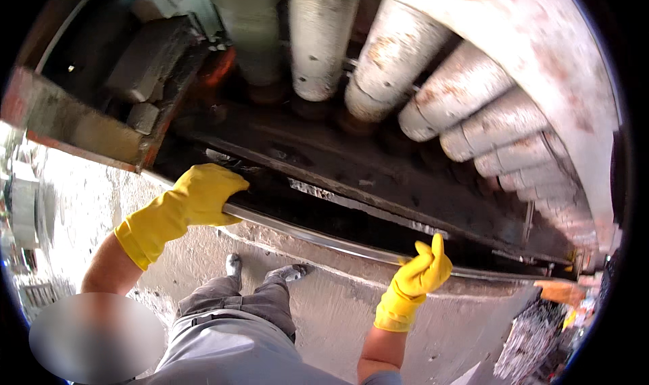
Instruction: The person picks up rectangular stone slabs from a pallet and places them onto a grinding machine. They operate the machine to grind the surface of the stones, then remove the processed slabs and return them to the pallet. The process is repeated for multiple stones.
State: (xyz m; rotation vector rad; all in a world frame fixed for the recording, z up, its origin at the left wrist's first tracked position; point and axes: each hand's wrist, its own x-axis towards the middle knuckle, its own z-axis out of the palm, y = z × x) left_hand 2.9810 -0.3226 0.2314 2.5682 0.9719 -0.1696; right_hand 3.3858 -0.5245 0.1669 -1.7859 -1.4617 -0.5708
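My left hand (203, 194), in a yellow rubber glove, is closed at the shiny metal rail (318, 239) along the machine's near edge. The rail comes out between its thumb and fingers; the fingertips reach over the dark trough behind. Farther right, my right hand (422, 270) wears a matching glove. Its forefinger points up, apart from the loosely bent other fingers, and nothing shows in it. The rail passes close behind this hand; whether they touch is unclear. Inside the dark trough (368, 226), a pale narrow strip (351, 204) runs lengthwise.
Thick, worn pale cylinders (399, 50) stand in a row beyond the trough, under a curved white housing (541, 33). A reddish glow (220, 67) shows beside a dark block (149, 57) at upper left. Shredded-looking material (534, 341) lies at lower right. A blurred patch covers the lower left.
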